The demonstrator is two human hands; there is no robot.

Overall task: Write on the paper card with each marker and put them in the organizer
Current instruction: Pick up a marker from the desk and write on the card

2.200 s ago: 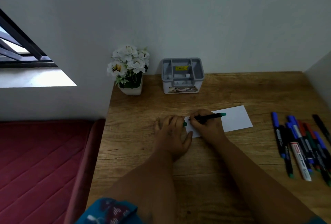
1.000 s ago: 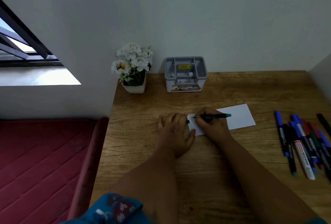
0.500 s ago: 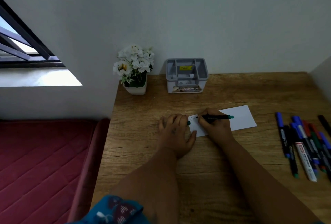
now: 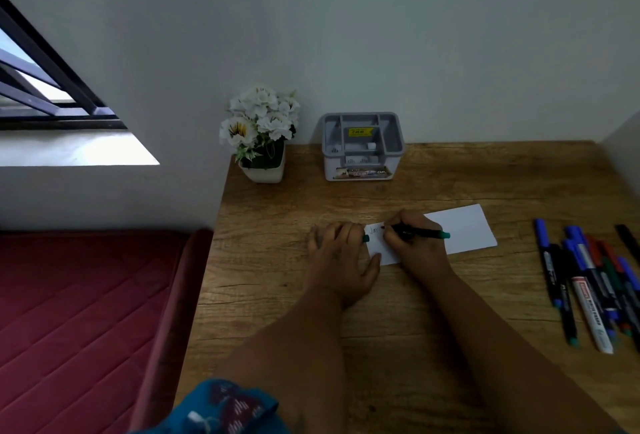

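A white paper card (image 4: 464, 231) lies on the wooden desk (image 4: 450, 184). My right hand (image 4: 417, 244) grips a black marker with a green end (image 4: 427, 234), its tip resting on the card's left part beside a few written letters. My left hand (image 4: 341, 260) lies flat at the card's left edge, thumb on the card, with the marker's green cap (image 4: 365, 238) between its fingers. The grey organizer (image 4: 362, 146) stands at the back of the desk. Several markers (image 4: 588, 281) in blue, red, green, black and white lie in a bunch at the right.
A white pot of white flowers (image 4: 261, 137) stands left of the organizer by the wall. The desk's left edge borders a red quilted cushion (image 4: 86, 312). A wall closes the right side, and a window is at the far left.
My right hand has moved the marker tip slightly rightward along the card, leaving a few letters behind it. My left hand has stayed at the card's left edge.
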